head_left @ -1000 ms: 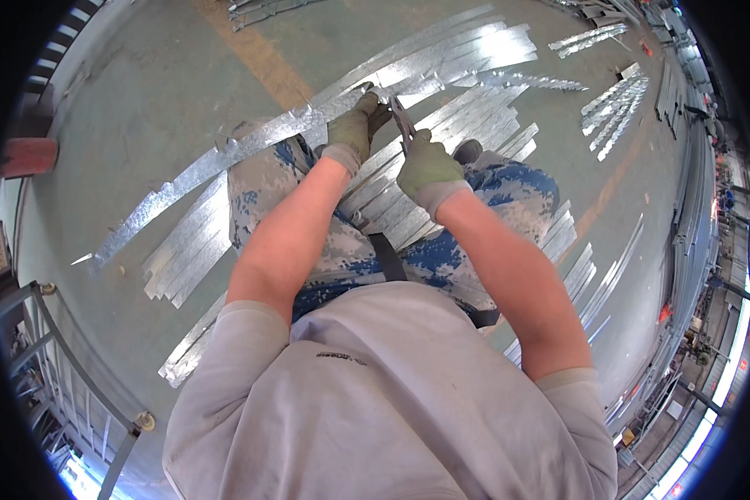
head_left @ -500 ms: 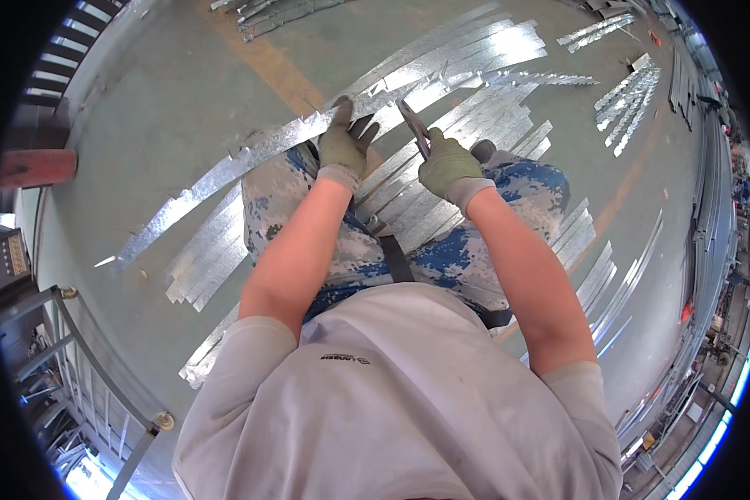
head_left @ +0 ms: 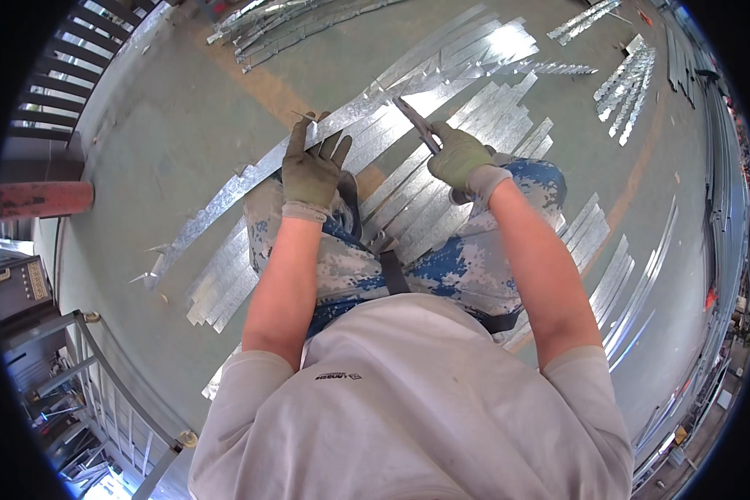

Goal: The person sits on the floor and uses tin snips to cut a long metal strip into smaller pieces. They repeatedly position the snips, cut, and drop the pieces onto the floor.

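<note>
My left hand (head_left: 310, 171), in an olive work glove, lies against a long shiny metal strip (head_left: 225, 200) with small bent tabs along its edge. Its fingers are stretched and spread, with some crossing the strip. The strip runs slantwise from lower left to upper right over other strips. My right hand (head_left: 461, 157), gloved alike, is closed round dark pliers (head_left: 415, 123). Their far end points up and left, close to the strip's edge; whether it touches cannot be told. Under both hands lie flat metal strips (head_left: 442, 196) side by side on the floor, between my knees.
More tabbed strips (head_left: 627, 92) lie at far right, with a further pile (head_left: 283, 29) at the far edge. A red cylinder (head_left: 46, 200) juts in at left. A metal railing on casters (head_left: 129, 396) stands at lower left. Long metal profiles (head_left: 725, 183) line the right side.
My left hand has shifted left and nearer along the strip, its fingers wider apart. The right hand with the pliers sits slightly further right in the picture. The view has turned a little.
</note>
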A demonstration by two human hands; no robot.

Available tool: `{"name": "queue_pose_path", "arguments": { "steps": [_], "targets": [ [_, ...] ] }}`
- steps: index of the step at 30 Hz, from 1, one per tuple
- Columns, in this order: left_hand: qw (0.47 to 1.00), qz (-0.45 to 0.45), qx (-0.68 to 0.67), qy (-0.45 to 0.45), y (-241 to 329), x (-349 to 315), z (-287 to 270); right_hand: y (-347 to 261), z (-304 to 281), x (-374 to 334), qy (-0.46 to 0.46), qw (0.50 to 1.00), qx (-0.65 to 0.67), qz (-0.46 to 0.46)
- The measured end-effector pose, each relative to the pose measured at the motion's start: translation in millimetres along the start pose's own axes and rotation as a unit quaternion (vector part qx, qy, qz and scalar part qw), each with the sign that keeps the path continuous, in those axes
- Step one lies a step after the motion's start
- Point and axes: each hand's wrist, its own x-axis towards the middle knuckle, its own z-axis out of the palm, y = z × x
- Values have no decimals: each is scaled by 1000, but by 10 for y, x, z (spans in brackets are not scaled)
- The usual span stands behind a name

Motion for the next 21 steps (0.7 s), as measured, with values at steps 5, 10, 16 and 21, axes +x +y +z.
{"name": "queue_pose_path", "arguments": {
  "steps": [5,10,16,21],
  "targets": [
    [1000,1,-2,14,116,7,78,411,-278,122,44,998,30,-24],
    [998,-9,42,-38,-63,95,179,712,-642,32,32,999,24,-16],
    [965,42,251,-68,-406,318,450,909,-557,118,16,994,83,63],
    [988,-17,151,31,-445,361,458,847,-253,305,-3,987,117,108]
  ]
}}
